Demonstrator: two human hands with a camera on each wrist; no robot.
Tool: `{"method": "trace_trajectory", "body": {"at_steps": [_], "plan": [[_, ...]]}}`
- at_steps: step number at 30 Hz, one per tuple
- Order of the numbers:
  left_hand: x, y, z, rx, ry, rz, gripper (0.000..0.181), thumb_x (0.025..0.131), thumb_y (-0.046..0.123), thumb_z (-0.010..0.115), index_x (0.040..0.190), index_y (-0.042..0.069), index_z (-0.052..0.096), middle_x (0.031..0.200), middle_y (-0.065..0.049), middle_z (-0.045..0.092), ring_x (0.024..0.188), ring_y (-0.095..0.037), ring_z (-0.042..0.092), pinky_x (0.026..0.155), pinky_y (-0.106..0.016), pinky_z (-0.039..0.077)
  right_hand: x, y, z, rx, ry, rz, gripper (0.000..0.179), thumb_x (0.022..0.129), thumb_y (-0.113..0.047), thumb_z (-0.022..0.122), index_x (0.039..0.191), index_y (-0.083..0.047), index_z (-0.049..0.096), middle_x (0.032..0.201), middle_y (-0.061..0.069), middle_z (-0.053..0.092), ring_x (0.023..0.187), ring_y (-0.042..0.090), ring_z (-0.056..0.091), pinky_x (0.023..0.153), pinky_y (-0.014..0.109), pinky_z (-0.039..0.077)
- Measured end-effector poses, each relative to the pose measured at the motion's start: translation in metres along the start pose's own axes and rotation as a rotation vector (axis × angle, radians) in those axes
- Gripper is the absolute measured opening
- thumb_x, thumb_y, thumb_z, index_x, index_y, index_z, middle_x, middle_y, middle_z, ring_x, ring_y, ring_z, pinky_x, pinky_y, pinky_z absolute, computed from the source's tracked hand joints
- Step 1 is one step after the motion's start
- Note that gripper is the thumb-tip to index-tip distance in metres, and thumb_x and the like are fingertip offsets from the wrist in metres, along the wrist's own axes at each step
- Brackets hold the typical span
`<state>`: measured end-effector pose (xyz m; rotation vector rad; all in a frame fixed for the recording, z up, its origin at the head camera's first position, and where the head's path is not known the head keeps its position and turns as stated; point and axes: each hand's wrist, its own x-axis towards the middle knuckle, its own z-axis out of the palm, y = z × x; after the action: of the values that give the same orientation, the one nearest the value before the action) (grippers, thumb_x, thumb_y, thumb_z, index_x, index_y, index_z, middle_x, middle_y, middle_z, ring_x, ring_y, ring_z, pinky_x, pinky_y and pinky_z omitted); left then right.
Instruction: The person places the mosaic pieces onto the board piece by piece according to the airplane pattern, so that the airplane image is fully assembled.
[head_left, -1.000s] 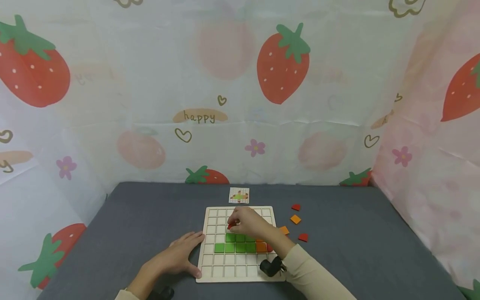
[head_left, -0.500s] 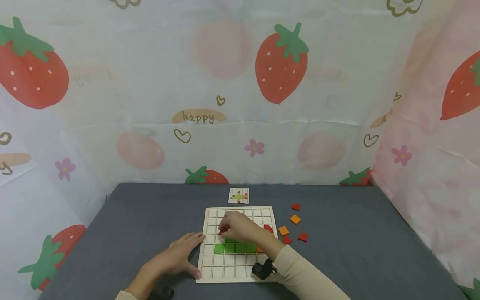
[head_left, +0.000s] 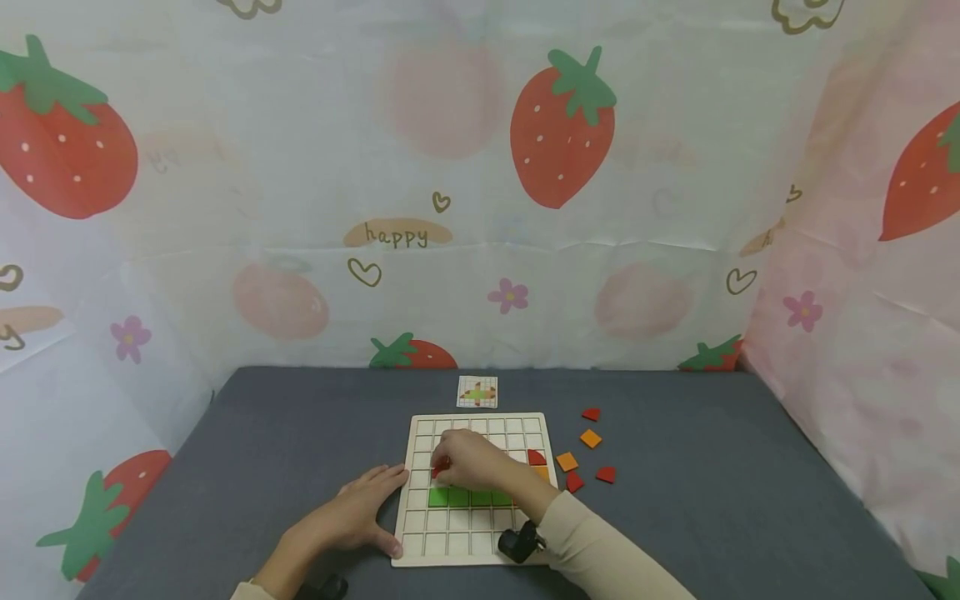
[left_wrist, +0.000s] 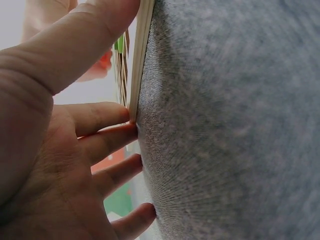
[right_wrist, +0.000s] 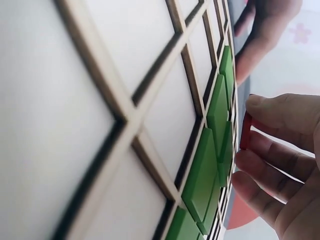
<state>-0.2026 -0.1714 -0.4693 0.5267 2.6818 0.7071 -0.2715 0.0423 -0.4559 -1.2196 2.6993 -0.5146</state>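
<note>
A pale wooden grid board (head_left: 457,546) lies on the grey table. Square green tiles (head_left: 459,497) sit in its middle rows, partly covered by my right arm. Over the left part of the board, my right hand (head_left: 472,460) pinches a small red piece (right_wrist: 246,130) between thumb and fingers, close to the grid. Near the board's right edge, a red curved piece (head_left: 536,457) and an orange tile (head_left: 541,472) lie in cells. My left hand (head_left: 356,510) rests at the left edge, fingers spread, with thumb and fingertips touching the board's side.
Right of the board lie loose orange tiles (head_left: 591,438) and several red pieces (head_left: 606,474). A small printed pattern card (head_left: 477,392) lies behind the board. A strawberry-print cloth (head_left: 450,167) hangs behind the table and along its sides.
My right hand has moved left and a little nearer across the board, carrying the red piece. Pieces at the board's right side have come into view. My left hand has stayed put.
</note>
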Motion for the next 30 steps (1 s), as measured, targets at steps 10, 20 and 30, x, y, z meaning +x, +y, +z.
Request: {"method": "trace_trajectory", "body": {"at_steps": [10,20,30], "plan": [[-0.0012,0.0013,-0.0016,-0.014,-0.01,-0.003,0.104,0.062,0.038,0.088,0.146,0.0,0.041,0.155,-0.018,0.037,0.144,-0.045,0.027,0.106,-0.071,0.025,0.003,0.0007,0.0085,-0.049,-0.011,0.008,0.008,0.087,-0.021,0.072,0.092,-0.017,0.077,0.089,-0.005,0.064,0.075,0.002,0.053,0.07,0.017,0.046],[-0.002,0.0005,-0.0012,-0.018,-0.003,0.013,0.104,0.062,0.038,0.088,0.146,-0.001,0.041,0.154,-0.018,0.037,0.144,-0.046,0.027,0.107,-0.07,0.025,0.004,-0.0013,0.0073,-0.075,-0.022,0.005,0.007,0.086,-0.018,0.071,0.09,-0.016,0.077,0.085,-0.006,0.063,0.075,0.002,0.052,0.07,0.017,0.046],[-0.0011,0.0009,-0.0006,-0.012,-0.003,0.004,0.104,0.061,0.038,0.088,0.146,-0.001,0.041,0.154,-0.018,0.038,0.144,-0.045,0.027,0.106,-0.07,0.025,0.0022,-0.0007,0.0056,-0.056,-0.025,-0.002,0.008,0.087,-0.017,0.07,0.091,-0.016,0.077,0.087,-0.005,0.064,0.076,0.002,0.052,0.07,0.017,0.046]]}}
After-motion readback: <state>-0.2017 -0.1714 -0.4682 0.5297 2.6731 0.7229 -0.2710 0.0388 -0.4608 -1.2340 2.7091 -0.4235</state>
